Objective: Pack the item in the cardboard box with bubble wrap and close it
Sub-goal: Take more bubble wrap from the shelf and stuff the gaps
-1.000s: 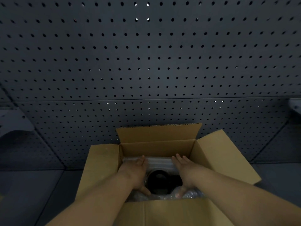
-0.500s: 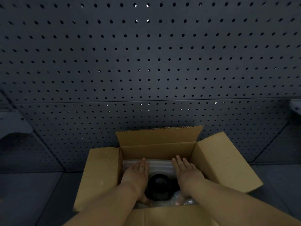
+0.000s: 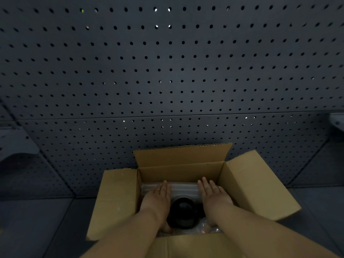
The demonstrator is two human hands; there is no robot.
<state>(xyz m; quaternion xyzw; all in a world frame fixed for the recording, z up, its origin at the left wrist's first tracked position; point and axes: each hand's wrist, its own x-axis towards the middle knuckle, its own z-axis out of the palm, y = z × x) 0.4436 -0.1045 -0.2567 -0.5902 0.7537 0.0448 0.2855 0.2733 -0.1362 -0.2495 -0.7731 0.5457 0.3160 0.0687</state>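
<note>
An open cardboard box (image 3: 247, 185) stands in front of me with all its flaps spread outward. Inside lies a round black item (image 3: 183, 213) on clear bubble wrap (image 3: 184, 188). My left hand (image 3: 157, 199) rests flat inside the box against the item's left side, thumb tucked under near its front. My right hand (image 3: 214, 197) lies flat at the item's right side, fingers straight and pointing to the far wall. Neither hand closes around anything. The box bottom is mostly hidden by my forearms.
A dark perforated panel (image 3: 167, 71) rises just behind the box. The box sits on a dark grey surface (image 3: 46, 220). A grey bracket (image 3: 16, 144) shows at the left edge and another pale part (image 3: 337, 121) at the right edge.
Both hands have drawn back slightly toward me and sit a little wider beside the black item. The view has shifted slightly, so the box appears lower in frame.
</note>
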